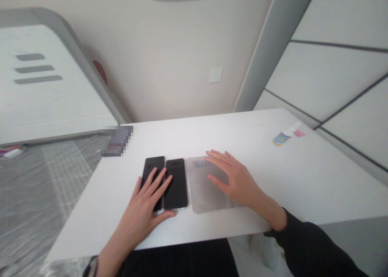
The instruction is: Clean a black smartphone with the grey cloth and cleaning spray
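Black glass is what is most at risk in the head view: the left-side phone [153, 163] and the right-side phone [178, 188] lie touching, long edge to long edge, near the front edge of the white table [273, 180]. A sideways push from the palm could knock one case against the other or slide the nearer ends toward that edge. The grey cloth [203, 198] just to their right looks thin and loose, so a dragging palm could bunch it or pull it over the second screen. The left hand [145, 208] lies flat, palm down, its fingers [155, 179] spread and resting mostly on the left-side phone, with the index reaching onto the right-side phone. The thumb is stretched out past the phones' near ends, and nothing is gripped. The right hand [233, 180] also rests palm down on the cloth, fingers fanned and pointing toward the phones, wrist in a dark sleeve. A small bottle [283, 136] stands well apart at the far right, and a blurred dark object [117, 141] sits at the far left.
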A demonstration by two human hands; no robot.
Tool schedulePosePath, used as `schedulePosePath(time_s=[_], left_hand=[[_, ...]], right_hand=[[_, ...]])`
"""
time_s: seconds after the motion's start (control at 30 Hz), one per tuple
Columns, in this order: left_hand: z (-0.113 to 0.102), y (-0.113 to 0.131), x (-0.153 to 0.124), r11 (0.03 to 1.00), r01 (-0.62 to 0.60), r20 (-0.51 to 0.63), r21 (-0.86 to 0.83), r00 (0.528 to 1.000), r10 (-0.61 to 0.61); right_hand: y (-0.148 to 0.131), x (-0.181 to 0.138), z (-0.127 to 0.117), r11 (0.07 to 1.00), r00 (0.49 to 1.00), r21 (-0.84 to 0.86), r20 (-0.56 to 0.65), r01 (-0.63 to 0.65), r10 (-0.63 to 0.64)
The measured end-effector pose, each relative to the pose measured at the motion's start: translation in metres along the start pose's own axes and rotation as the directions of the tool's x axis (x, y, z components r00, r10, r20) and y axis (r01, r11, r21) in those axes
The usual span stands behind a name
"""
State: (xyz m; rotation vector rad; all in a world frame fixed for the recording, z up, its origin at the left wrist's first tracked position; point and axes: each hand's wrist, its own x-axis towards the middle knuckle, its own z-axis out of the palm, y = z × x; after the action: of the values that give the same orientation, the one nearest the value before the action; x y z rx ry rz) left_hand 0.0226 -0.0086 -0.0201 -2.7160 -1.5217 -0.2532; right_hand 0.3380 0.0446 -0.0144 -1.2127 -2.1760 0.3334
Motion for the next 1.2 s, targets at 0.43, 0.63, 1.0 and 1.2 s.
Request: schedulePosePath(time_s=[0.43, 0.63, 1.0, 1.2], left_hand=[[0.025, -0.017, -0.015, 0.964, 0.176, -0.185, -0.199, 0.959, -0.213], [0.024, -0.009, -0.013, 0.963, 0.192, -0.219, -0.190, 0.948, -0.232], [0.023, -0.006, -0.011, 0.971, 0.188, -0.247, -0.148, 0.943, -0.221], [0.015, 0.003, -0.009, 0.971, 0.207, -0.259, -0.123, 0.938, -0.232]], right_hand=[[0.144, -0.005, -0.086, 0.869, 0.682, 0.267, -0.540, -0.417, 0.493], [0.090, -0.003, -0.070, 0.781, 0.869, 0.548, -0.179, -0.300, 0.460], [0.006, -0.020, -0.038, 0.502, 0.950, 0.826, 0.118, -0.255, 0.289], [0.017, -0.032, -0.032, 0.809, 0.977, 0.549, 0.095, -0.210, 0.190]])
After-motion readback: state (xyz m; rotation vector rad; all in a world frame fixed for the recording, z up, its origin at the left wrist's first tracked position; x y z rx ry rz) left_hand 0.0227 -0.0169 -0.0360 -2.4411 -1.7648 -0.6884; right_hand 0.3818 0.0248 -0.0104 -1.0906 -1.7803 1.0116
